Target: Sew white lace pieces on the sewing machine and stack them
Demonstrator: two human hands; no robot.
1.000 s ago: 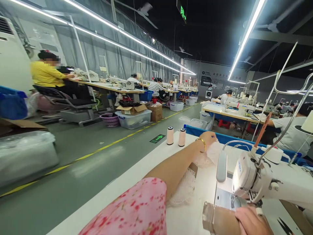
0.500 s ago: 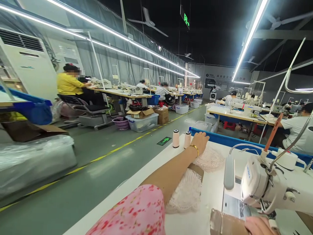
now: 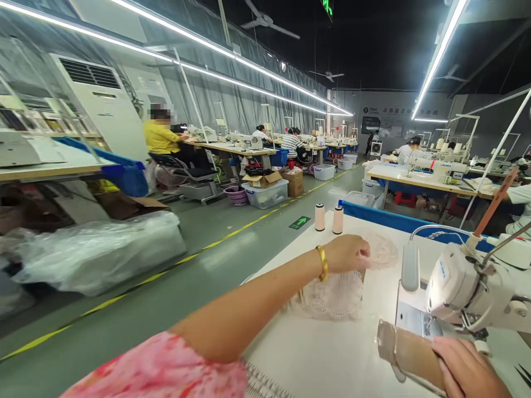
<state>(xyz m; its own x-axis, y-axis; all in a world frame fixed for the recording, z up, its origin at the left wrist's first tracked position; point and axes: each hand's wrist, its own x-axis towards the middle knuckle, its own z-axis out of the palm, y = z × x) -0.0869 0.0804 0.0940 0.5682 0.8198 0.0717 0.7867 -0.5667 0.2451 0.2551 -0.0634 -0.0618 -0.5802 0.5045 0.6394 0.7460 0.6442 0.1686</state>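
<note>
White worktable [image 3: 315, 354]: left hand [image 3: 346, 253] pinches lace [image 3: 332, 296], right hand [image 3: 468, 367] grips brown roll [image 3: 409, 354]; open box [image 3: 261, 179] tops clear bin [image 3: 267, 195].

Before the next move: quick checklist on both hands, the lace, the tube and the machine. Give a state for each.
1. Left hand gripping the lace: ok, fingers closed on the top of the pile.
2. Right hand on the cardboard tube: ok, wrapped round its near end.
3. Lace flat on the table: not ok, it is bunched in a loose heap.
4. Fingers apart from the sewing machine needle: cannot tell, the needle area is hidden.
5. Thread cones upright: ok, both stand at the table's far edge, apart from the left hand.
</note>
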